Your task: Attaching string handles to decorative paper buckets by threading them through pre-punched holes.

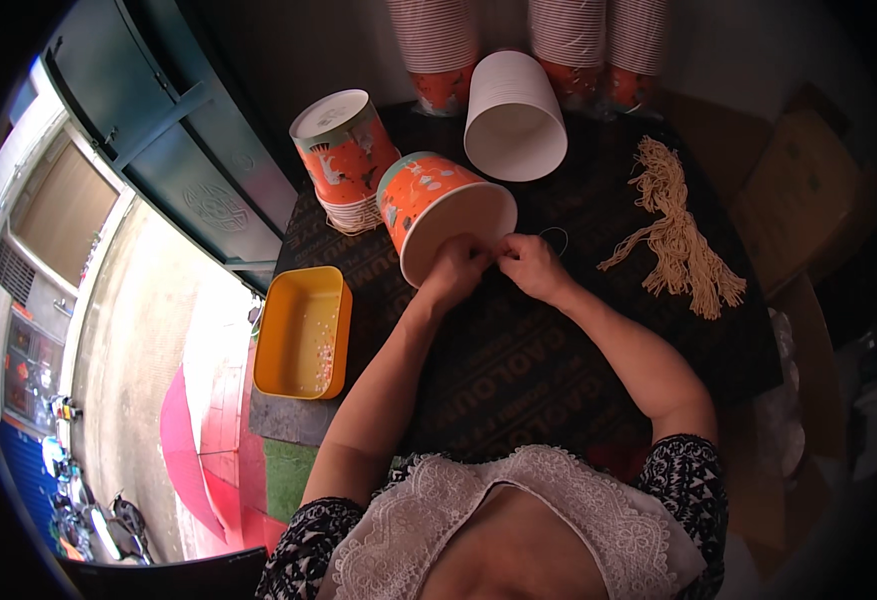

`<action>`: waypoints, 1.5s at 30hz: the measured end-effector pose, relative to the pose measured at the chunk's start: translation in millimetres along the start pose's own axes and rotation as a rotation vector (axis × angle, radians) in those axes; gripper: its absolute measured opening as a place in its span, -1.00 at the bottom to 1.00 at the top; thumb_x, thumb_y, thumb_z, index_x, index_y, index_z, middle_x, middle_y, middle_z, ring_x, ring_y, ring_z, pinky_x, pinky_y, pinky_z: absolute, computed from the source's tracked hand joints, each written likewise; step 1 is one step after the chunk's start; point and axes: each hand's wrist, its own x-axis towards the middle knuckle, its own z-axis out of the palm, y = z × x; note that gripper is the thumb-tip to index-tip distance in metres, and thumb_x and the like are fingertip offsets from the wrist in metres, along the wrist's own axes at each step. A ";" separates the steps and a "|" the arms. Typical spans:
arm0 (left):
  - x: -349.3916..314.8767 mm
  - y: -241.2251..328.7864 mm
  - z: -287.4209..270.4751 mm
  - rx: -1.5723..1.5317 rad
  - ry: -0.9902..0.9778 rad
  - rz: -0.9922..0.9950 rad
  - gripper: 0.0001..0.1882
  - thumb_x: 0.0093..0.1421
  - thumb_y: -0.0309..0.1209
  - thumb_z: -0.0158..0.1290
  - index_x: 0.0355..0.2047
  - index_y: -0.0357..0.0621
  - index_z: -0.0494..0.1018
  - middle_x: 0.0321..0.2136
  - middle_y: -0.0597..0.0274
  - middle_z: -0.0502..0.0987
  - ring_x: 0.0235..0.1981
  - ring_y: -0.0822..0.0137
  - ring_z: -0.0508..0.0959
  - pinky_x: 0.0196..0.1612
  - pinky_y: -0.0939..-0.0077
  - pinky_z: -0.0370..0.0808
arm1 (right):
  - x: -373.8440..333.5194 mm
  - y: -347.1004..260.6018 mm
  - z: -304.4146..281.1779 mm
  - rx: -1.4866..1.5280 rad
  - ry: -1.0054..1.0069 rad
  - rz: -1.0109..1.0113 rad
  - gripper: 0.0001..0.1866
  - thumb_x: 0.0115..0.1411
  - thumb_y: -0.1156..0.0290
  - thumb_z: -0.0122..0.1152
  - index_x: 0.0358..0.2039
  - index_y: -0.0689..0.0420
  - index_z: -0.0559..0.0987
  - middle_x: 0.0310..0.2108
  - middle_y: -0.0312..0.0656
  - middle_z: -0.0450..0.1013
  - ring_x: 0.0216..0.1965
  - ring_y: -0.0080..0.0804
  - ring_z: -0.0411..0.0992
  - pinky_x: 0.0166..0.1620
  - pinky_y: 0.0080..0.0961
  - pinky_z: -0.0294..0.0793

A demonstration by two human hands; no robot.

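Observation:
An orange paper bucket [428,190] with a green band and printed figures lies tilted on its side on the dark table, its white mouth facing me. My left hand [461,268] is in the mouth beside the near right rim, fingers closed; what they pinch is too small to make out. Just outside that rim my right hand [536,268] is closed in a pinch, its fingertips almost meeting the left ones. From behind the right hand curves a loop of thin pale cord [556,237], which it appears to hold.
Orange buckets [343,155] stand upside down at the left. A white bucket [518,110] lies behind, before tall wrapped stacks [433,50]. To the right lies a bundle of beige cords [673,230]. A yellow tub [270,345] with small beads sits at the table's [518,370] left edge.

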 end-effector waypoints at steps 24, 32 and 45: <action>-3.6 6.6 3.2 0.070 0.083 0.072 -0.84 0.06 -0.48 0.07 -0.39 -0.34 0.53 -0.55 0.12 0.55 -0.56 0.36 0.53 -0.48 0.50 0.47 | -3.8 -5.6 2.7 -0.046 0.113 -0.064 -0.89 0.06 0.45 0.16 -0.43 0.22 0.53 -0.47 -0.01 0.52 -0.38 -0.06 0.53 -0.36 -0.29 0.48; -5.3 6.0 -3.0 -0.051 0.112 -0.057 -0.85 0.13 -0.46 0.05 -0.48 -0.34 0.51 -0.71 0.18 0.47 -0.77 0.41 0.44 -0.72 0.50 0.33 | -6.1 -12.8 -2.9 -0.105 0.083 -0.133 -0.92 0.06 0.47 0.14 -0.44 0.21 0.52 -0.49 0.00 0.50 -0.42 0.00 0.51 -0.41 -0.25 0.48; 2.4 -12.0 1.3 0.146 0.278 0.128 -0.82 0.08 -0.46 0.04 -0.51 -0.39 0.50 -0.69 0.11 0.49 -0.76 0.36 0.46 -0.71 0.45 0.37 | -5.1 -10.8 -2.8 -0.269 0.015 -0.250 -0.92 0.06 0.51 0.06 -0.43 0.22 0.50 -0.51 0.04 0.50 -0.43 0.03 0.50 -0.40 -0.17 0.49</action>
